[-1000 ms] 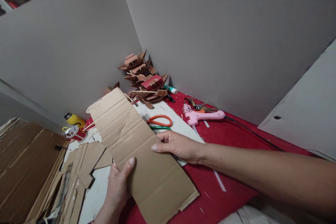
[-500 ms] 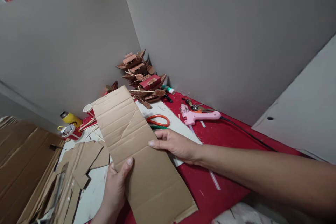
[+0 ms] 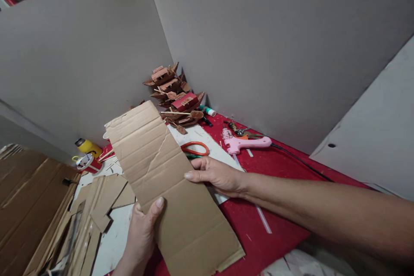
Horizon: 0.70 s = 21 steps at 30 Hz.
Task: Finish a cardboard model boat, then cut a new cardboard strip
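A long piece of cardboard [image 3: 174, 185] with crease lines across it is held up between both hands, tilted above the table. My left hand [image 3: 142, 233] grips its left edge, thumb on the face and fingers hidden behind. On the opposite edge my right hand [image 3: 215, 177] pinches it, thumb in front and the other fingers behind. Just beyond the right hand lie scissors [image 3: 196, 148] with orange handles, partly covered by the cardboard. Several small brown model boats [image 3: 181, 99] stand in the corner behind.
A pink glue gun [image 3: 247, 142] with a black cord lies on the red table surface [image 3: 274, 168]. Cardboard scraps [image 3: 106, 198] lie at the left beside a large cardboard sheet [image 3: 29, 202]. A red-and-white cup [image 3: 90, 164] and a yellow bottle [image 3: 89, 146] stand behind them. Grey walls meet at the back.
The cardboard's far end has shifted slightly left and up, now covering more of the white cup behind it. Both hands keep their hold.
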{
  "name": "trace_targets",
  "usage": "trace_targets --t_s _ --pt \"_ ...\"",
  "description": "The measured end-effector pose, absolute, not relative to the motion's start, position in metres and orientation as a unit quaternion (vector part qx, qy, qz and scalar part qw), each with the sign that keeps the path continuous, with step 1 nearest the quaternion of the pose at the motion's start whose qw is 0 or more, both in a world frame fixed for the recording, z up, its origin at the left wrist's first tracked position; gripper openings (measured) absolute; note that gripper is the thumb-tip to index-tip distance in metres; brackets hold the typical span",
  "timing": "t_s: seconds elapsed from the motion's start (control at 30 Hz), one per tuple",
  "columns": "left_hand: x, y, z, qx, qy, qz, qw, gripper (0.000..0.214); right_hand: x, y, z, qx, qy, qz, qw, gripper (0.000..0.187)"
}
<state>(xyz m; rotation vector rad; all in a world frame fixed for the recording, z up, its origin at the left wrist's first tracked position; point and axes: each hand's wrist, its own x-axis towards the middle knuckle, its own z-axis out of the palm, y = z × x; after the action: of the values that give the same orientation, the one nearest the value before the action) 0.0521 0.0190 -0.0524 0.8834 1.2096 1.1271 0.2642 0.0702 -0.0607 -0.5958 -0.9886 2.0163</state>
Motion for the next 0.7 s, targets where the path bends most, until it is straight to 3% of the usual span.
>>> trace_targets --t_s 0.2,0.37,0.5,0.7 --pt "0.061 0.016 -0.044 0.37 0.535 0.511 0.562 0.077 0.264 0.07 -0.059 -0.231 -0.399 0.794 0.397 0.04" --pt "0.055 0.018 -0.043 0.347 0.537 0.5 0.584 0.059 0.261 0.068 -0.062 -0.242 -0.414 0.779 0.404 0.038" --pt "0.048 0.022 -0.043 0.332 0.526 0.506 0.597 0.047 0.26 0.064 -0.066 -0.241 -0.434 0.784 0.372 0.039" --pt "0.045 0.025 -0.046 0.341 0.493 0.538 0.593 0.047 0.26 0.062 -0.07 -0.237 -0.475 0.778 0.337 0.04"
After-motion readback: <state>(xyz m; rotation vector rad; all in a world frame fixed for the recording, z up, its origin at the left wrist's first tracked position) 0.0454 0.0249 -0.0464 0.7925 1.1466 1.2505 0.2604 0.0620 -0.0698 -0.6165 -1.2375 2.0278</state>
